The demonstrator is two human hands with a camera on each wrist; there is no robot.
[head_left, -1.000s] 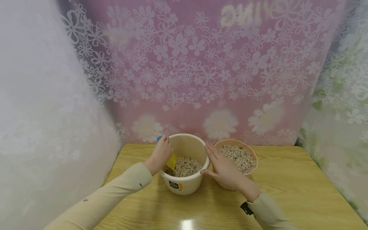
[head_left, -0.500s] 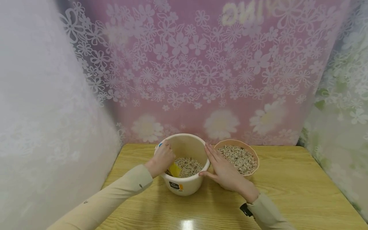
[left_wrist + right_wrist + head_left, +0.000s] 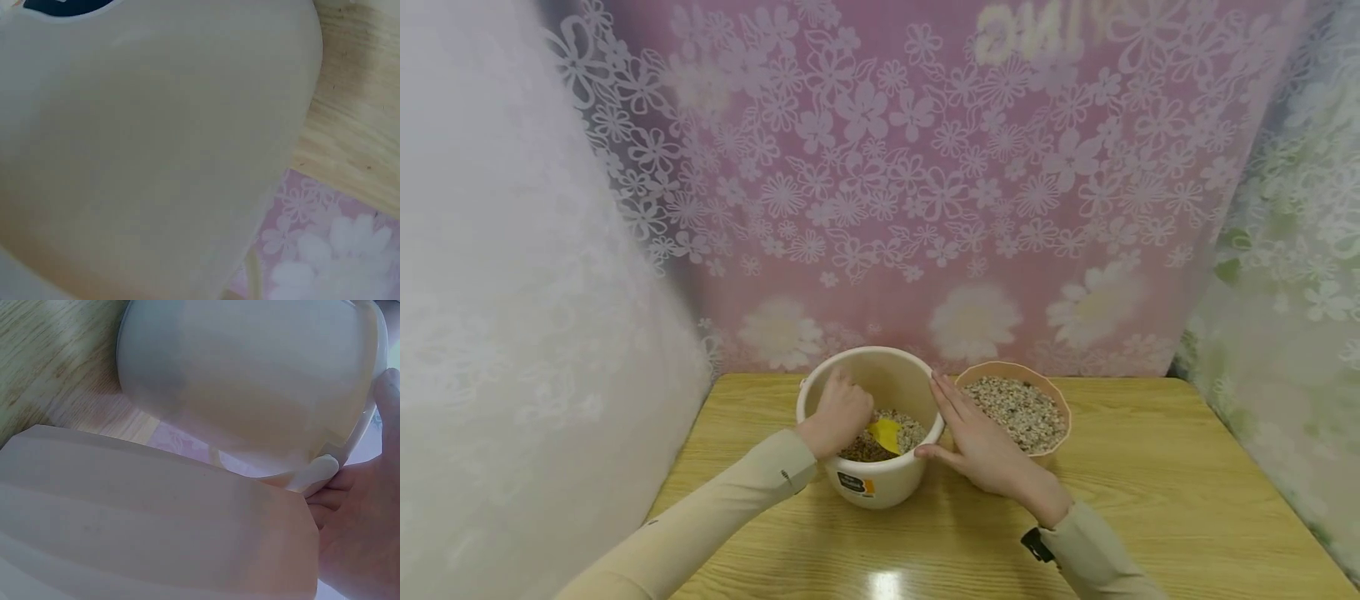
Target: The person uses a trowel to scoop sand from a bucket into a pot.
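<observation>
A cream bucket (image 3: 880, 483) with a dark label stands on the table, mixed grain-like bits (image 3: 912, 433) lying in its bottom. My left hand (image 3: 841, 414) reaches down inside it, gripping a small shovel. The shovel's yellow blade (image 3: 886, 435) sits among the bits, and its handle is hidden by the hand. Outstretched fingers of my right hand (image 3: 981, 442) press the bucket's right rim from outside, with the thumb at the front of the rim. In the right wrist view, the right hand (image 3: 359, 531) touches the rim near the handle joint (image 3: 319, 472). The left wrist view shows only the bucket's outer wall (image 3: 156, 137).
A peach-coloured bowl (image 3: 1070, 417) filled with the same mixed bits (image 3: 1018, 412) stands close to the bucket's right, behind the right hand. Both are on a wooden table (image 3: 1150, 483), with a pink flowered curtain (image 3: 880, 208) behind it.
My left hand has moved right and deeper into the bucket. The yellow blade has shifted right through the bits, and the blue handle end has gone from sight. The right hand stays at the rim.
</observation>
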